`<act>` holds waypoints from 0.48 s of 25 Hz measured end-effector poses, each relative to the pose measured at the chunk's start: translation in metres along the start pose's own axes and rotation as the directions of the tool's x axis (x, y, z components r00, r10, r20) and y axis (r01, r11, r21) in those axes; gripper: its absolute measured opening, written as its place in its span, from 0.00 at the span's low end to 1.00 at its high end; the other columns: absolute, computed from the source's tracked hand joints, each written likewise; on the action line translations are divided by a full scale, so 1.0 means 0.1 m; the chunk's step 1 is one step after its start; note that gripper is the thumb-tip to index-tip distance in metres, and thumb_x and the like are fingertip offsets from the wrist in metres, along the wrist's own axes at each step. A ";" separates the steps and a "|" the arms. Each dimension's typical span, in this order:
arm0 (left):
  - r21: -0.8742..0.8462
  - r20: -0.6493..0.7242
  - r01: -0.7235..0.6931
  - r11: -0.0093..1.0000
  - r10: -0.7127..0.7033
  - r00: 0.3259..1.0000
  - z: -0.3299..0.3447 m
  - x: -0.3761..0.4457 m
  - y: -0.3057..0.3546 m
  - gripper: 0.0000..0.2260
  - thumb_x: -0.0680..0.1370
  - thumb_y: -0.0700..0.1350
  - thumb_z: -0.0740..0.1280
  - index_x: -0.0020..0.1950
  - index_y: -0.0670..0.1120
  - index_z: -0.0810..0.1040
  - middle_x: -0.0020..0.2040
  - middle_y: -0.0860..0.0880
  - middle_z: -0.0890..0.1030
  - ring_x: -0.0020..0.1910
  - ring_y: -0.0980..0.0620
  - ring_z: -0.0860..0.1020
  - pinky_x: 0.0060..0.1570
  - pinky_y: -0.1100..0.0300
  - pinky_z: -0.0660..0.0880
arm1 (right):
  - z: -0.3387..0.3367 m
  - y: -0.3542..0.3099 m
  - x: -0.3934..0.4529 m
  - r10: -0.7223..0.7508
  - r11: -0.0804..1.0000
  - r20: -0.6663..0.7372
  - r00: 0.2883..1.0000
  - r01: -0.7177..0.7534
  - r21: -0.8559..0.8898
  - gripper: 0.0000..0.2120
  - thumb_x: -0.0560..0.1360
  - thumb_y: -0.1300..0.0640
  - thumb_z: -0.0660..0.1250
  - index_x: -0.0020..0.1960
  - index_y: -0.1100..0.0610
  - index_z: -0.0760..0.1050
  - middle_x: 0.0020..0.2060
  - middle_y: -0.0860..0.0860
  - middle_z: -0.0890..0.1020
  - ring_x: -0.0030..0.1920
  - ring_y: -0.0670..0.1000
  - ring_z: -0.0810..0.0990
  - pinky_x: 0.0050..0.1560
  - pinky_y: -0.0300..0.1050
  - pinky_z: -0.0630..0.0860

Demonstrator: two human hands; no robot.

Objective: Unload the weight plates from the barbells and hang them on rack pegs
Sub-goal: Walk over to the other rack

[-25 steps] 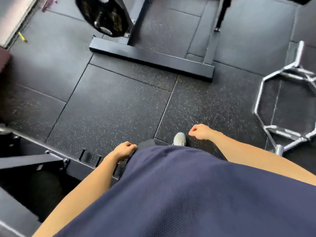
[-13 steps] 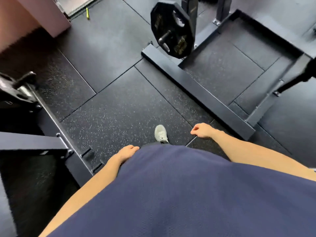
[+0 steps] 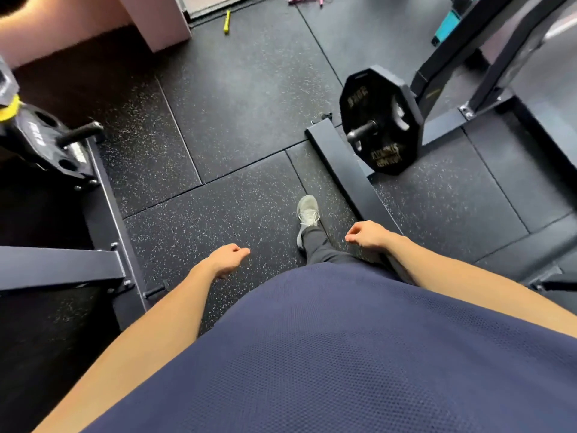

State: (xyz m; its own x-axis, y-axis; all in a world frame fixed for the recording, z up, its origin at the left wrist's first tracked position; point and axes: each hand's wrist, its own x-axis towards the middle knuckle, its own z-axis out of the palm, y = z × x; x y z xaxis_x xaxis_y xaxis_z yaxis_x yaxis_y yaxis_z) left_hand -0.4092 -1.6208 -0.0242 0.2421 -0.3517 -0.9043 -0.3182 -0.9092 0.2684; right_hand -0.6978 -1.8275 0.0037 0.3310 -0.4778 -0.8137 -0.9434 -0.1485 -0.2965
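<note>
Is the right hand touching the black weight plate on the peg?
Apart. Head view shows right hand hanging empty, bare floor between it and the weight plate.

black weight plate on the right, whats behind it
Behind the black weight plate stand the dark uprights of a rack, and a peg pokes out through its centre hole. Where the peg joins the rack is hidden by the plate.

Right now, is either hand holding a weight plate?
No: left hand and right hand hang empty, while the black plate sits on its peg.
</note>
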 end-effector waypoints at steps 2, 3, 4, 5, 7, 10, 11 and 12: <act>-0.049 -0.033 0.042 0.998 -0.044 0.998 -0.21 0.17 0.18 0.16 0.81 0.58 0.58 0.57 0.46 0.72 0.46 0.46 0.76 0.38 0.48 0.71 0.35 0.58 0.67 | -0.42 -0.22 0.37 -0.030 0.999 0.030 0.999 0.031 -0.037 0.14 0.77 0.52 0.65 0.59 0.59 0.78 0.59 0.55 0.80 0.60 0.55 0.77 0.58 0.44 0.70; -0.092 -0.042 0.064 0.994 -0.068 0.997 -0.31 0.25 0.25 0.16 0.81 0.57 0.58 0.56 0.46 0.72 0.45 0.46 0.75 0.38 0.48 0.71 0.33 0.59 0.67 | -0.64 -0.35 0.54 -0.049 0.996 0.048 0.998 0.053 -0.069 0.14 0.78 0.52 0.65 0.59 0.59 0.78 0.59 0.55 0.80 0.60 0.55 0.77 0.58 0.44 0.70; -0.143 -0.055 0.088 0.986 -0.096 0.994 -0.41 0.30 0.32 0.16 0.81 0.57 0.58 0.55 0.45 0.72 0.44 0.46 0.75 0.38 0.48 0.71 0.32 0.60 0.66 | -0.86 -0.49 0.71 -0.067 0.991 0.067 0.995 0.075 -0.113 0.14 0.78 0.52 0.65 0.59 0.59 0.78 0.60 0.55 0.80 0.60 0.55 0.77 0.58 0.44 0.70; -0.192 -0.070 0.105 0.976 -0.120 0.990 -0.50 0.34 0.39 0.15 0.81 0.57 0.58 0.52 0.45 0.72 0.43 0.46 0.74 0.37 0.48 0.71 0.31 0.60 0.66 | -1.06 -0.65 0.90 -0.095 0.980 0.088 0.992 0.109 -0.167 0.14 0.78 0.52 0.65 0.59 0.59 0.78 0.60 0.55 0.80 0.60 0.55 0.77 0.58 0.45 0.71; -0.300 -0.089 0.135 0.944 -0.168 0.982 -0.62 0.36 0.50 0.15 0.80 0.57 0.58 0.47 0.45 0.72 0.41 0.46 0.74 0.36 0.48 0.71 0.31 0.60 0.66 | -1.41 -1.01 1.22 -0.145 0.942 0.147 0.978 0.182 -0.281 0.16 0.78 0.51 0.64 0.60 0.60 0.77 0.60 0.56 0.80 0.60 0.56 0.77 0.58 0.45 0.71; -0.461 -0.146 0.170 0.871 -0.264 0.953 -0.81 0.35 0.63 0.15 0.81 0.57 0.58 0.49 0.46 0.73 0.44 0.48 0.76 0.41 0.48 0.73 0.36 0.57 0.67 | -1.77 -1.68 1.59 -0.224 0.841 0.235 0.946 0.310 -0.443 0.17 0.79 0.51 0.63 0.59 0.63 0.78 0.59 0.59 0.80 0.59 0.57 0.78 0.55 0.44 0.71; -0.501 -0.156 0.176 0.847 -0.288 0.945 -0.85 0.35 0.64 0.15 0.81 0.57 0.58 0.51 0.46 0.73 0.47 0.49 0.76 0.44 0.48 0.73 0.39 0.56 0.68 | -1.85 -1.94 1.70 -0.250 0.803 0.266 0.931 0.353 -0.481 0.17 0.79 0.51 0.63 0.58 0.63 0.78 0.58 0.59 0.81 0.58 0.57 0.78 0.53 0.43 0.71; -0.539 -0.167 0.178 0.824 -0.311 0.935 -0.88 0.35 0.63 0.15 0.81 0.58 0.58 0.52 0.46 0.74 0.49 0.49 0.76 0.46 0.48 0.74 0.42 0.56 0.69 | -1.90 -2.18 1.80 -0.270 0.764 0.300 0.915 0.393 -0.513 0.17 0.79 0.52 0.63 0.58 0.64 0.78 0.57 0.59 0.81 0.58 0.57 0.79 0.51 0.43 0.71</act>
State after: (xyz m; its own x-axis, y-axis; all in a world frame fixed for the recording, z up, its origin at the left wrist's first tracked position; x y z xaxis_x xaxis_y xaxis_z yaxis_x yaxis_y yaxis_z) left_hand -0.3404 -1.7097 -0.0101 0.4789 -0.0832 -0.8739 0.2746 -0.9313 0.2392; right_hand -0.4366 -2.0452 0.0169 0.5634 -0.1376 -0.8146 -0.6010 -0.7449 -0.2898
